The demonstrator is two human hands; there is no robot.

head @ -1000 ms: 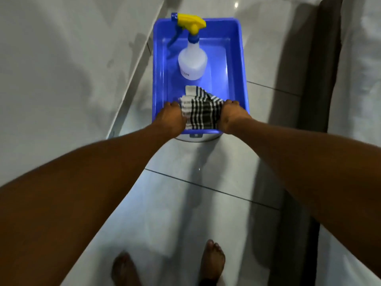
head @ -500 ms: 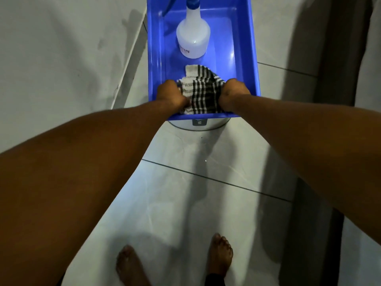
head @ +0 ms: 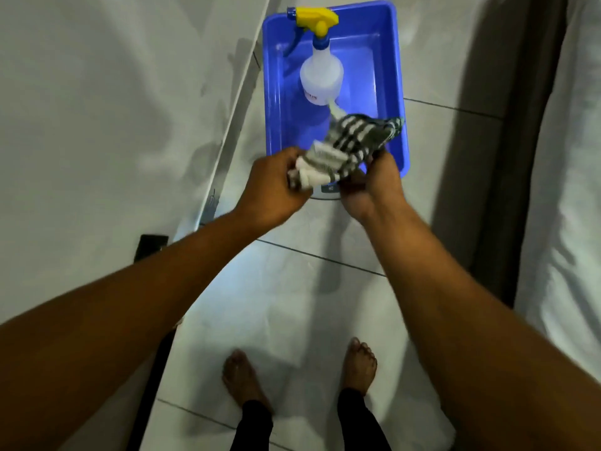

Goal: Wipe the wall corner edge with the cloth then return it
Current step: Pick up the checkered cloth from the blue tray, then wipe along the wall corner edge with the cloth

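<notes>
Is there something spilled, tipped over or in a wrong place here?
Nothing stands out. The spray bottle stands upright in the blue tub, and both hands hold the checked cloth over its near edge. No spill shows on the floor tiles.

Both hands hold a black-and-white checked cloth point(head: 348, 148) over the near end of a blue plastic tub point(head: 398, 92) that sits on the pale tiled floor point(head: 292, 304). The left hand point(head: 276, 190) grips the bunched near end of the cloth, and the right hand point(head: 374, 187) closes on it just beside, with the far end trailing up, blurred, over the tub's near right corner. Inside the tub stands a white spray bottle point(head: 322, 79) with a yellow and blue trigger head. A pale wall point(head: 97, 125) runs along the left, and white fabric point(head: 569, 190) lies at the right. Two bare feet point(head: 240, 379) stand on the tiles below.
</notes>
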